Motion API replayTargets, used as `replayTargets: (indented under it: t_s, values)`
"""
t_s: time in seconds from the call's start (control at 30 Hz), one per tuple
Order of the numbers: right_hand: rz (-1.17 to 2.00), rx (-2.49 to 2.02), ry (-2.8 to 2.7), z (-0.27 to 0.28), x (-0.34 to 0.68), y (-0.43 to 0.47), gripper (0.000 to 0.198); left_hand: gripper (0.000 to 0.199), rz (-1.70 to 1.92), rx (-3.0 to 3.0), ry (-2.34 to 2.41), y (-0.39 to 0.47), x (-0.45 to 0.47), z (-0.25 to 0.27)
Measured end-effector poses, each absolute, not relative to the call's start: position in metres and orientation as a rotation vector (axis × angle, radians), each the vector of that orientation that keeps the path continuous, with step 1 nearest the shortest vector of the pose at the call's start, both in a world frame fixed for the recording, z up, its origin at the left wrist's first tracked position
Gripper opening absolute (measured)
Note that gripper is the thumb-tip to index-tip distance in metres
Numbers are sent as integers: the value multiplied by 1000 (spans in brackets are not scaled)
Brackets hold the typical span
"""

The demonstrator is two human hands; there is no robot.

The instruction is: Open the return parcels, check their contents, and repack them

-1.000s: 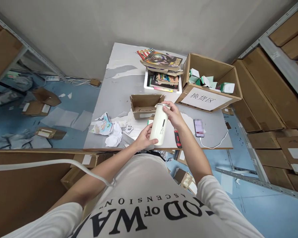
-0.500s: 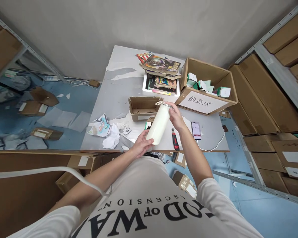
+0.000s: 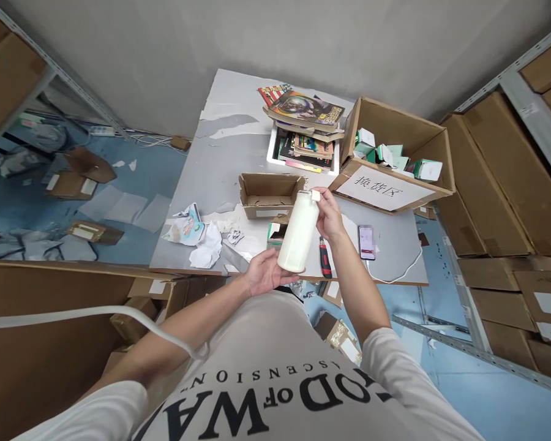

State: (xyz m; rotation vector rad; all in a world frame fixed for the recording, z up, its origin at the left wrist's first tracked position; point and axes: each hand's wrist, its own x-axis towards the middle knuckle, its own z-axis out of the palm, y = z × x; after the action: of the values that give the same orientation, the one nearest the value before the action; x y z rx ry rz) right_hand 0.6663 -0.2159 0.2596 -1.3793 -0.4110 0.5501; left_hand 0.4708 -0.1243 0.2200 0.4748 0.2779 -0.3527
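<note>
A cream-white bottle (image 3: 299, 236) is held tilted above the front of the table, its capped end toward the back. My right hand (image 3: 329, 215) grips it near the cap, where a pale strap shows. Below the base, my left hand (image 3: 265, 274) lies palm up with fingers stretched out; whether it bears any weight I cannot tell. Behind the bottle stands an open brown cardboard box (image 3: 270, 190). A small green-and-white box (image 3: 276, 233) lies partly hidden beside the bottle. To the right lies a red and black utility knife (image 3: 325, 258).
Crumpled paper (image 3: 206, 245) lies on the table's left. Magazines (image 3: 307, 113) are stacked at the back, beside a large labelled carton (image 3: 386, 187) with small boxes inside. A phone (image 3: 366, 242) on a white cable lies at right. Shelves with cartons (image 3: 491, 177) flank the table.
The bottle has turned, and its strap now hangs on the right side of the cap. My left hand's fingers have opened from the base. The view has shifted slightly.
</note>
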Motion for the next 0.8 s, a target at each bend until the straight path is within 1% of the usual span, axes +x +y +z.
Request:
replayTargets:
  t_s: [0.1, 0.17, 0.3, 0.37, 0.43, 0.53, 0.6, 0.67, 0.73, 0.8]
  values:
    - [514, -1325, -410, 249, 662, -211, 46, 59, -346, 481, 244, -127, 469, 218]
    - [526, -1278, -432, 246, 660, -210, 49, 58, -267, 547, 276, -129, 467, 216]
    - [602, -1236, -442, 249, 656, -218, 48, 66, -98, 742, 392, -129, 468, 215]
    - [641, -1259, -427, 252, 652, -226, 50, 66, -20, 832, 439, -130, 471, 213]
    - [687, -1284, -431, 253, 648, -231, 60, 69, 53, 920, 468, -133, 476, 209]
    - [692, -1286, -435, 251, 640, -232, 76, 78, 152, 1056, 494, -141, 482, 201]
    - [654, -1290, -405, 249, 635, -228, 80, 84, 195, 1115, 492, -145, 482, 198]
    - [641, -1284, -366, 248, 630, -224, 77, 86, 184, 1077, 461, -145, 479, 199]
    - [660, -1241, -346, 250, 626, -221, 72, 79, 56, 912, 399, -142, 472, 204]
    - [689, -1176, -357, 251, 622, -219, 71, 72, -136, 701, 325, -139, 465, 211]
